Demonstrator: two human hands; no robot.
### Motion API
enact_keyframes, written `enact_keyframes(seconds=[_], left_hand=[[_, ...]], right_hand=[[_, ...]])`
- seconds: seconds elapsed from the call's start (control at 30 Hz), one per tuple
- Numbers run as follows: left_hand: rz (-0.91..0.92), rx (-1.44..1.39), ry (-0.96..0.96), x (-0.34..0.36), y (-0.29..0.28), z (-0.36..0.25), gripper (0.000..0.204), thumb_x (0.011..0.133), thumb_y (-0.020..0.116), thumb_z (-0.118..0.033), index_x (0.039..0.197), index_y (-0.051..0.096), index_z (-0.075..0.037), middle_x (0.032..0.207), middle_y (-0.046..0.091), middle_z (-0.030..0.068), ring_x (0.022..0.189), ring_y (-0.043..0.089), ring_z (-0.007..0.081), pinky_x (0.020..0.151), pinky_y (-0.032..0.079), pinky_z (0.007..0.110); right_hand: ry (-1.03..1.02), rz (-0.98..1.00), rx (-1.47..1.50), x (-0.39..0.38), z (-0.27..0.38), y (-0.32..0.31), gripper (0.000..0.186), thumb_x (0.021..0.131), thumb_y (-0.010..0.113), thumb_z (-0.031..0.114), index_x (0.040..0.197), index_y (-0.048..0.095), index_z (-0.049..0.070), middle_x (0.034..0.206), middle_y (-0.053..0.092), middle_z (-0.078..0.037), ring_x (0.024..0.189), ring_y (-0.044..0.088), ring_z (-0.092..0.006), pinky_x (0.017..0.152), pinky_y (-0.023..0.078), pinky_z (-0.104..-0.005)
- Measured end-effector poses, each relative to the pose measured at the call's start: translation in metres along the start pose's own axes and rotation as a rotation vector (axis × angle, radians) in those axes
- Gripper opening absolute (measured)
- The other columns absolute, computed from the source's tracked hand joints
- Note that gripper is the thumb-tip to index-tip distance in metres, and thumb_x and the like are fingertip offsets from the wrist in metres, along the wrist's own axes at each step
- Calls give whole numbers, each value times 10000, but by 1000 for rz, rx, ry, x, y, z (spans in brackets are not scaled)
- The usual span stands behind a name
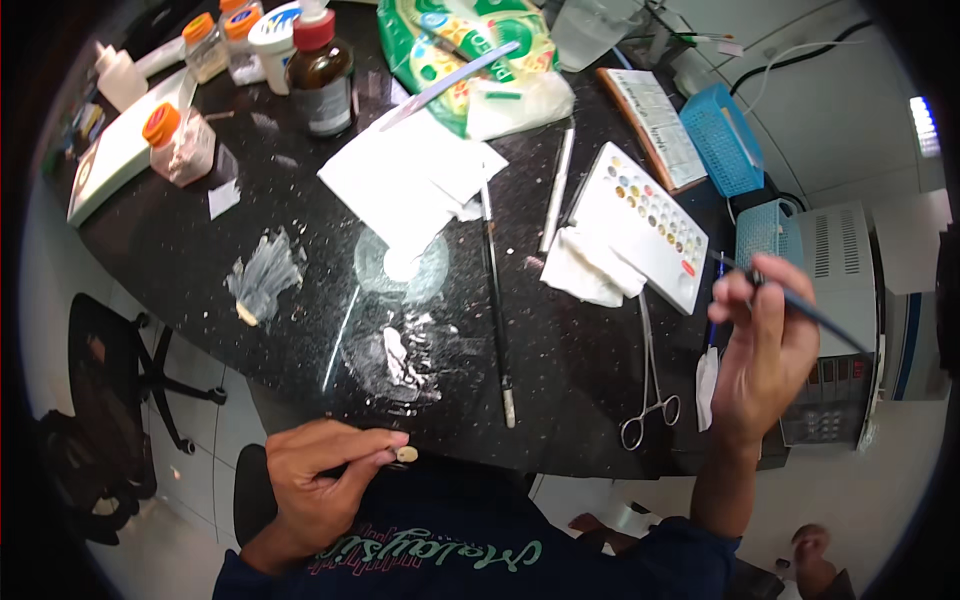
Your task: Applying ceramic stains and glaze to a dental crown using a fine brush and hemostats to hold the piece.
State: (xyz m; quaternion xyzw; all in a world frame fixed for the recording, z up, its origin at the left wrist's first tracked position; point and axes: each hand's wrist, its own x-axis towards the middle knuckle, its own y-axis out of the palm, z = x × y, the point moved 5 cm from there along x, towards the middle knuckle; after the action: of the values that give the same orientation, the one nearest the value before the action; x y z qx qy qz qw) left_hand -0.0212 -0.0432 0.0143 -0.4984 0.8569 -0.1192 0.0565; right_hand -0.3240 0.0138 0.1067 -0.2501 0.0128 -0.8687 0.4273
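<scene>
Near the table's front edge, my left hand (325,470) is closed, with thumb and forefinger pinching a small cream tooth-shaped piece (406,454). My right hand (768,350) is raised at the right and grips a thin dark-handled brush (822,318) between thumb and fingers. Its thin end points left, toward the white palette (650,225) with rows of coloured wells. A folded white tissue (590,268) lies against the palette's near side. Scissor-handled forceps (652,390) rest left of my right hand, and a blue pen (716,300) lies partly behind that hand.
White paste (405,360) is smeared beside a round glass slab (420,268). A long black-handled brush (497,320) lies mid-table. White paper sheets (390,160), a brown bottle (322,85) and an orange-capped jar (180,145) stand farther back. Blue baskets (722,140) line the right side.
</scene>
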Motion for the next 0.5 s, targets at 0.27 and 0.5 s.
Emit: enact_keyframes(seconds=[0.27, 0.5], left_hand=[[7, 8, 27, 4, 1, 13, 155, 687, 686, 42, 815, 719, -39, 695, 688, 80, 558, 640, 129, 505, 456, 204], [-120, 125, 4, -4, -5, 19, 50, 680, 721, -137, 653, 711, -96, 537, 623, 30, 429, 538, 85, 435, 357, 192]], right_hand=[[152, 126, -40, 77, -66, -5, 98, 877, 522, 51, 916, 563, -28, 827, 622, -115, 773, 609, -116, 764, 491, -234], [230, 305, -104, 92, -77, 17, 75, 820, 544, 34, 859, 557, -29, 864, 613, -135, 765, 608, -118, 743, 510, -265]])
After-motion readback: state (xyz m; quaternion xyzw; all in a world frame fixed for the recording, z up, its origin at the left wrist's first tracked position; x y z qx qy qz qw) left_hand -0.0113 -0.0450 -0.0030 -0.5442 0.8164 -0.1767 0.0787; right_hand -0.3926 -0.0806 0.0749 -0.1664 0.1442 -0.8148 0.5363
